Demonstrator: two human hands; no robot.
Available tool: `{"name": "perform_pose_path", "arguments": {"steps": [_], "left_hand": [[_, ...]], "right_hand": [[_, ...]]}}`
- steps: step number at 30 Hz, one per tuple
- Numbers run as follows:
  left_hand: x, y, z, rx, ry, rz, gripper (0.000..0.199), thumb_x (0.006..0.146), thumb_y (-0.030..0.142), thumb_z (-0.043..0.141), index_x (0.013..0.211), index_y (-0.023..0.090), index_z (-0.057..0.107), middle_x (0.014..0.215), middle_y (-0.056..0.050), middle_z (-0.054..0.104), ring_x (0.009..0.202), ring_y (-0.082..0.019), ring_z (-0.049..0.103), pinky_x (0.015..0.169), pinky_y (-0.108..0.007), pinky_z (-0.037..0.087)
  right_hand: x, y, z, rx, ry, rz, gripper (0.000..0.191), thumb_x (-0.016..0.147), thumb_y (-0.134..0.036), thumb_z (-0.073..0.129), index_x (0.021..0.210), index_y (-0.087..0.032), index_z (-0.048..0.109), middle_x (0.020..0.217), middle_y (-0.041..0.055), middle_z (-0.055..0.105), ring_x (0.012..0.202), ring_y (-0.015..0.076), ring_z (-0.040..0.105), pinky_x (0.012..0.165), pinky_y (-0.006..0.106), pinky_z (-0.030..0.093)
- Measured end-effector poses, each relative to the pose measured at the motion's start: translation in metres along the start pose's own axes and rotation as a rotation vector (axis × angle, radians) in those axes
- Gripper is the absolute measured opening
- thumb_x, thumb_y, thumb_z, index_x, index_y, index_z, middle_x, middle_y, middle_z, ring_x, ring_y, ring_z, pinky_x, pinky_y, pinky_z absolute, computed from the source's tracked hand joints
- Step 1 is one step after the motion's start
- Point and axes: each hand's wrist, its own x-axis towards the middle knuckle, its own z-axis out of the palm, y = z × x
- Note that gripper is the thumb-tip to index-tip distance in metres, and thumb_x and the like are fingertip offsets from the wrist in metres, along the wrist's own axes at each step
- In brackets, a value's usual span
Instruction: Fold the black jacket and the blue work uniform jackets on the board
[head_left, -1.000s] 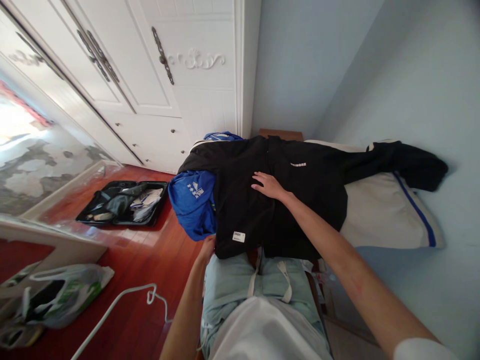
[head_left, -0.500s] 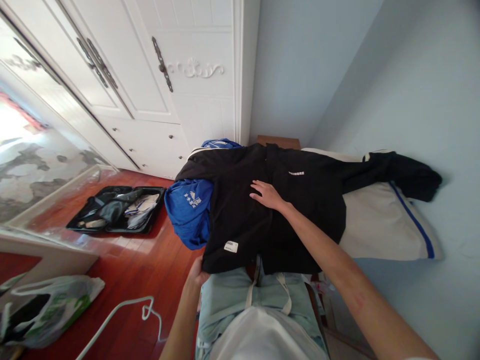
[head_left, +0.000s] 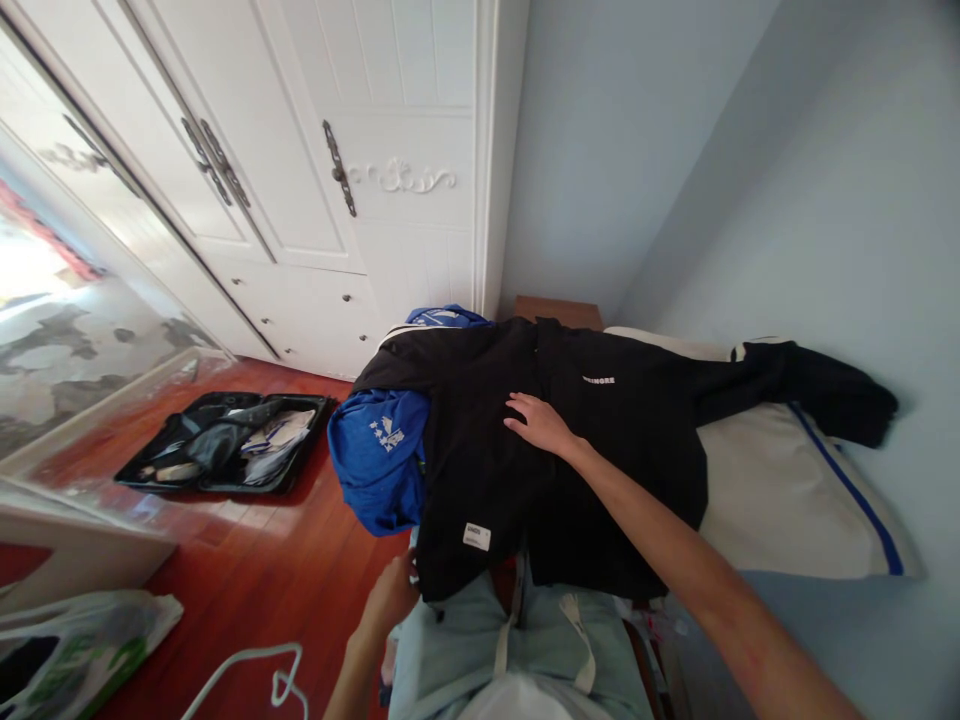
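In the head view, a black zip-front jacket (head_left: 551,495) lies spread in front of the person, with white lettering on its chest and a white label (head_left: 477,537) near its hem. The right hand (head_left: 540,424) rests palm down on the jacket's middle, fingers slightly apart and holding nothing. The left hand (head_left: 394,592) touches the hem's corner at the left; its fingertips are partly hidden, so whether it is clamped there cannot be told. 1 sleeve stretches to the right across a beige garment with a blue stripe (head_left: 806,500); beside the other hangs a blue garment (head_left: 379,465). On the red wooden floor (head_left: 277,560) are an open black suitcase (head_left: 319,425) and a white hanger (head_left: 251,655).
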Motion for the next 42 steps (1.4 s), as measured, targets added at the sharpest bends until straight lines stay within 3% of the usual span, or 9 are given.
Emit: {"name": "perform_pose_path", "arguments": {"steps": [2,6,10,14,18,21,27,37,42], "left_hand": [[0.012,0.016,-0.011,-0.09,0.1,0.118,0.048,0.061,0.02,0.069,0.109,0.02,0.068,0.106,-0.012,0.073,0.108,-0.032,0.064,0.089,-0.039,0.052],[0.033,0.048,-0.009,-0.386,0.031,0.079,0.074,0.064,0.034,0.076,0.133,0.017,0.055,0.131,-0.015,0.063,0.115,-0.033,0.062,0.094,-0.042,0.052],[0.04,0.069,0.007,-0.366,-0.119,-0.022,0.069,0.062,0.048,0.083,0.118,0.012,0.066,0.12,-0.016,0.069,0.113,-0.033,0.065,0.095,-0.039,0.052],[0.031,0.073,0.018,-0.344,-0.072,-0.087,0.054,0.055,0.051,0.087,0.089,0.011,0.073,0.097,-0.015,0.076,0.096,-0.036,0.071,0.085,-0.04,0.056],[0.006,0.073,0.018,-0.438,-0.002,-0.093,0.054,0.053,0.045,0.09,0.093,0.014,0.074,0.098,-0.013,0.076,0.096,-0.035,0.071,0.088,-0.04,0.056],[-0.017,0.075,0.014,-0.521,-0.099,-0.132,0.062,0.058,0.049,0.087,0.107,0.014,0.071,0.108,-0.015,0.074,0.102,-0.032,0.07,0.094,-0.04,0.054],[-0.058,0.061,0.017,-0.442,-0.337,-0.231,0.058,0.063,0.05,0.081,0.107,0.015,0.068,0.091,-0.011,0.074,0.084,-0.03,0.07,0.073,-0.04,0.057],[-0.099,0.012,0.04,-0.298,-0.143,0.07,0.04,0.058,0.053,0.082,0.064,0.016,0.069,0.067,-0.005,0.064,0.068,-0.019,0.058,0.066,-0.028,0.048],[-0.088,-0.002,0.057,-0.545,0.006,-0.019,0.054,0.048,0.063,0.082,0.071,0.017,0.065,0.064,-0.004,0.063,0.066,-0.022,0.061,0.061,-0.032,0.048]], "right_hand": [[0.012,-0.011,-0.005,-0.018,0.002,0.03,0.043,0.093,-0.034,0.055,0.129,-0.013,0.062,0.137,0.016,0.058,0.129,0.0318,0.052,0.107,0.048,0.043],[0.052,-0.034,-0.009,-0.039,0.102,-0.098,0.048,0.094,-0.033,0.053,0.137,-0.013,0.055,0.143,0.016,0.052,0.133,0.0291,0.047,0.112,0.046,0.038],[0.089,-0.039,0.002,-0.062,0.067,-0.217,0.057,0.094,-0.04,0.052,0.144,-0.012,0.048,0.152,0.0166,0.041,0.142,0.0281,0.035,0.118,0.044,0.029],[0.097,-0.018,0.023,-0.074,-0.075,-0.231,0.063,0.096,-0.048,0.046,0.148,-0.012,0.041,0.156,0.0161,0.035,0.145,0.0299,0.03,0.119,0.048,0.026],[0.095,0.002,0.035,-0.074,-0.042,-0.261,0.064,0.1,-0.051,0.035,0.149,-0.011,0.041,0.155,0.0152,0.036,0.145,0.0273,0.031,0.12,0.046,0.025],[0.098,0.005,0.036,-0.092,-0.047,-0.278,0.063,0.1,-0.051,0.034,0.148,-0.01,0.042,0.155,0.0157,0.036,0.145,0.0269,0.032,0.12,0.044,0.025],[0.101,0.002,0.033,-0.066,-0.049,-0.256,0.059,0.1,-0.047,0.038,0.147,-0.013,0.044,0.155,0.013,0.037,0.145,0.0248,0.031,0.12,0.042,0.024],[0.101,-0.002,0.032,-0.051,-0.069,-0.21,0.055,0.1,-0.042,0.041,0.147,-0.013,0.043,0.155,0.0126,0.036,0.146,0.0242,0.03,0.12,0.045,0.023],[0.083,-0.015,0.022,-0.028,-0.087,-0.223,0.057,0.099,-0.042,0.042,0.148,-0.013,0.04,0.156,0.0142,0.034,0.147,0.025,0.028,0.12,0.047,0.022]]}}
